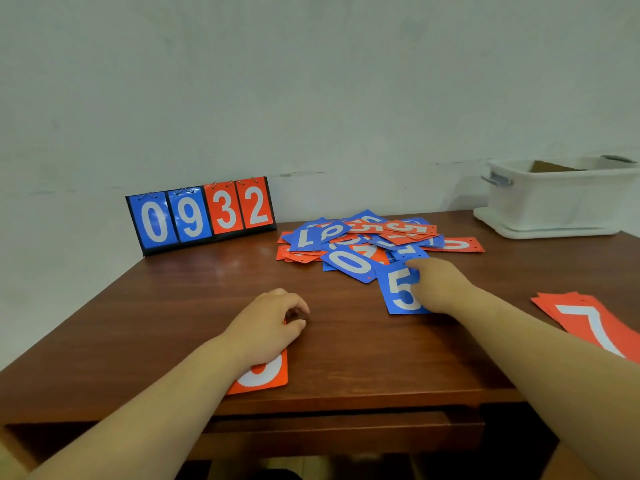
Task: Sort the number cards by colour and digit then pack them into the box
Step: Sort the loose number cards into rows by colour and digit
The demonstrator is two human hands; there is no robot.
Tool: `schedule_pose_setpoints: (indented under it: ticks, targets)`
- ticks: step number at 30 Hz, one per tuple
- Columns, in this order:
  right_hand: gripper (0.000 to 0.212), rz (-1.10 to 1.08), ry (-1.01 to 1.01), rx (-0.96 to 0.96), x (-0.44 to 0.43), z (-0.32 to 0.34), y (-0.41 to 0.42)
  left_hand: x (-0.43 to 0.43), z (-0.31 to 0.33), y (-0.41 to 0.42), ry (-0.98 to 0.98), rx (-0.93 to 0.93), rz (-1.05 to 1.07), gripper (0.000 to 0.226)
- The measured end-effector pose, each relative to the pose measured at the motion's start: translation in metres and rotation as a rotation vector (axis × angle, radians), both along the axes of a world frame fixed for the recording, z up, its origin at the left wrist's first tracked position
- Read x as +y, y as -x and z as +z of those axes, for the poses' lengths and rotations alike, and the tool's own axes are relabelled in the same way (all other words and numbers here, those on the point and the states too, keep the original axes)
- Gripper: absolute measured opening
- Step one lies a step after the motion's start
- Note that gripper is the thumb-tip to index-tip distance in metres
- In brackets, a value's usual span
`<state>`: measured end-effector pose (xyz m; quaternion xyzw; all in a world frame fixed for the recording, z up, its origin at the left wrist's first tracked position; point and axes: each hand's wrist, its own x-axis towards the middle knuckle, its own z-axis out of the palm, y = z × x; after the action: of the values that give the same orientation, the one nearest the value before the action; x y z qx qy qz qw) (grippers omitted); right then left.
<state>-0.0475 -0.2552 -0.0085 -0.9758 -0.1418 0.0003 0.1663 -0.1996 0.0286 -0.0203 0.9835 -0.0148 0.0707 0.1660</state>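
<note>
While the right hand [441,285] lies over its right edge, the blue 5 card [398,292] sits flat on the counter [166,306], just in front of the heap. Its long axis runs away from the person with the top leaning slightly left, and the digit reads upright from this side. That hand's grip is apart: the fingers [417,264] stretch out and press on the card's face.

Touching the 5's upper left corner, a blue 0 card [349,263] lies slantwise, its long axis running from far left to near right. Behind both, the pile of cards [377,233] is a jumble of red and blue pointing every way.

Nearer the person, the left hand [270,323] rests on a red card [265,377] whose long axis points away. Its fingers are curled, and I cannot tell whether the grip pinches the card's top edge.

A red 7 stack [588,323] lies at the right edge. The white box [561,199] stands at the far right corner, the flip scoreboard [201,214] at the far left.
</note>
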Motion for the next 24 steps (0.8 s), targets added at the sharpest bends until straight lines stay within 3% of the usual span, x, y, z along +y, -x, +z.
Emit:
schedule_pose_setpoints:
  ticks: [4,10,16,19,24]
  targets:
    - [0.060,-0.022,-0.017,-0.008,-0.002,0.004,-0.003,-0.002,0.006,-0.009,0.006,0.016,0.010,0.017]
    - [0.049,0.031,-0.221,-0.048,0.018,0.018,-0.015,-0.005,0.017,-0.049,0.032,-0.046,0.058,0.017]
    - [0.067,0.119,0.029,0.032,0.072,0.013,-0.047,-0.001,0.023,-0.099,0.057,-0.049,0.072,0.022]
    - [0.062,0.114,0.119,0.012,0.088,0.006,-0.063,0.008,0.009,-0.115,0.106,-0.071,0.107,0.028]
    - [0.038,0.127,-0.123,0.007,0.090,-0.005,-0.073,0.018,-0.003,-0.120,0.344,-0.121,0.169,0.038]
